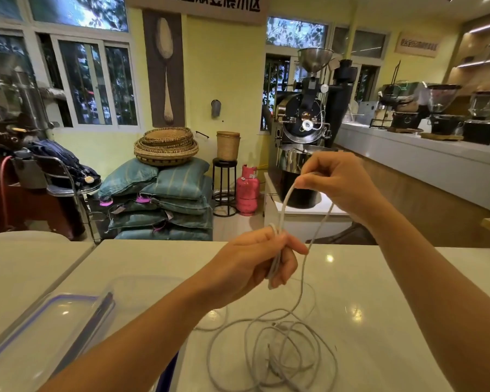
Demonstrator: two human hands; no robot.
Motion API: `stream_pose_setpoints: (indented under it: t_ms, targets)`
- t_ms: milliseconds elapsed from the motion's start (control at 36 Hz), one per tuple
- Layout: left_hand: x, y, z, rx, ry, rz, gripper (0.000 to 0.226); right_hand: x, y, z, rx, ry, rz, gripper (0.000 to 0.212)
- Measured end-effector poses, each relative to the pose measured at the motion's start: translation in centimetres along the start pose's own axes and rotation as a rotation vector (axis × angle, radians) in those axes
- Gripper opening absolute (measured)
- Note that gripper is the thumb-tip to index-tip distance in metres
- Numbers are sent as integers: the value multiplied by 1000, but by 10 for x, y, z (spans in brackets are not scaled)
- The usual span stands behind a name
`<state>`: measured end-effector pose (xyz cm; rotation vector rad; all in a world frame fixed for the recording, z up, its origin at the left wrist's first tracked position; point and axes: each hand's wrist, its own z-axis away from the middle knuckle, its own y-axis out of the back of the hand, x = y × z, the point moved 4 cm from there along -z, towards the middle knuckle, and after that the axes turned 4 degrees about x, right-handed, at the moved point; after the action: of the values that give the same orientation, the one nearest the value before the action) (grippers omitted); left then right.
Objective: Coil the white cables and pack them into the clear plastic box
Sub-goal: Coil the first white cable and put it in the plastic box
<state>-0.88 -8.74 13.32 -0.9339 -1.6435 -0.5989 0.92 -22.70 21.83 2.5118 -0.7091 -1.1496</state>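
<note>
Bright, glare-spotted, edges fisheye-warped.

Your left arm [159, 332] hides part of the clear box [142, 287], so you cannot tell what it holds. The lid [40, 335] and the loose cable pile [275, 352] run off the bottom edge. Inside your left hand [252, 264], the cable loops are too bunched to count.

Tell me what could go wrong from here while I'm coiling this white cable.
The loose white cable lies in overlapping loops on the table; pulling more slack with the right hand could tighten them into a knot.
The coil in the left hand is pinched by only a few fingers, so its turns might slip off.
The clear plastic box sits behind the left forearm and could get bumped.
</note>
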Motion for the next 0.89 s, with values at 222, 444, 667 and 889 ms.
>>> stream_pose_setpoints:
  t_ms: [222,444,667,889]
  targets:
    - [15,-10,-7,22,-97,-33,22,52,-42,26,-11,-221,-354,17]
    - [25,-3,-25,186,-193,-188,33,47,-98,60,-8,-298,-363,10]
    - [52,26,-40,322,-189,-398,32,26,-120,78,-255,-444,-380,28]
    - [63,43,-34,366,-197,-698,31,-6,-85,70,-309,-327,-51,27]
